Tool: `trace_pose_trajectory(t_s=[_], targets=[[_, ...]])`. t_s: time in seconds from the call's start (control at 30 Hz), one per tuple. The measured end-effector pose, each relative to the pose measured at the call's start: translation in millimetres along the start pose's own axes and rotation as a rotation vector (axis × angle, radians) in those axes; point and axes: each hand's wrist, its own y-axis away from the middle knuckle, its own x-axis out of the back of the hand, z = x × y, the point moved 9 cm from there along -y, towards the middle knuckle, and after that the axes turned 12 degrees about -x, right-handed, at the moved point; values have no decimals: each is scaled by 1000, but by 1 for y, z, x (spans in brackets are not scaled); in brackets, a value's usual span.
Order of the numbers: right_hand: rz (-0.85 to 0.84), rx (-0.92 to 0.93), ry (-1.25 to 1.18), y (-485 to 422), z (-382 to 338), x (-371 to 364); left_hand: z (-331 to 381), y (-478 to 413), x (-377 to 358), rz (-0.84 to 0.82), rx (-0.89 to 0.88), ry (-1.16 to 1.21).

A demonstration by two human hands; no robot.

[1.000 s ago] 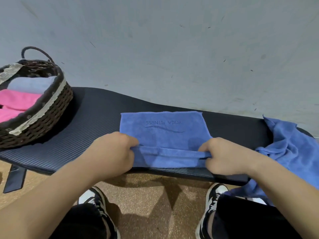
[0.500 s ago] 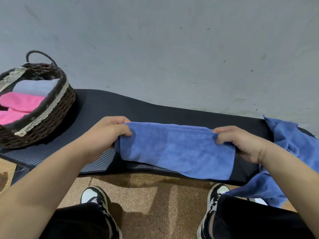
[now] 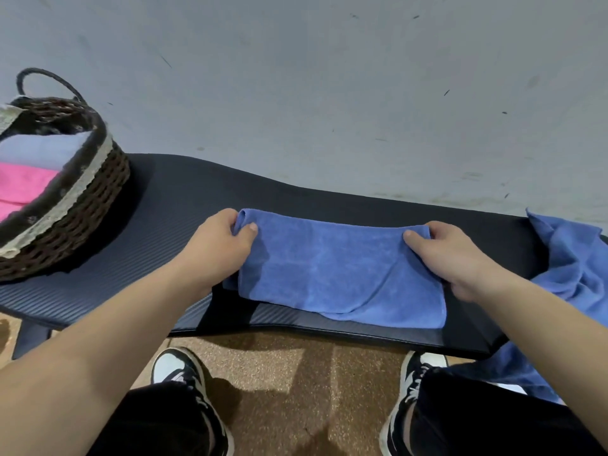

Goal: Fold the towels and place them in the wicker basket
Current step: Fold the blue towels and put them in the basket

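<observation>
Our left grip pinches the towel at its far-left corner, thumb on top. Our right grip pinches the far-right corner the same way. The towel lies folded on the counter, its near edge just short of the counter's front edge. Bare counter runs behind it to the wall and leftward to the basket, which holds a pink towel and a pale towel. A loose towel hangs over the counter's right end, near our right grip.
</observation>
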Motion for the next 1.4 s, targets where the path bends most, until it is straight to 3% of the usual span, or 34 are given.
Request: trace_pose_trajectory(t_s=[0.13,0.23,0.33,0.43,0.57,0.67,0.83,1.0,1.17,1.33,1.4], targets=[[135,32,103,10,-7,9,-5,8,15,39,73,98],[317,286,439,34,-38,11,7,20,50,155,-30,-133],[324,470,614,56,-51,-12,2,42,39,-53,24,-126],[268,427,924,54,-29,-43,-2,59,17,-197,43,-239],[63,197,814,47,11,-60,9,63,2,-195,-42,-150],[87,186,747,49,18,-61,8,63,5,-153,-13,34],[112,197,691,50,17,-62,-1,64,10,-235,104,346],[106,243,740,51,18,-64,-23,57,25,-219,131,179],[140,277,838,55,4,-56,-22,57,16,-322,175,-60],[174,435,705,53,-33,-43,-14,18,46,25,31,-256],[139,481,705,49,-39,-52,-8,3,39,55,-33,-242]])
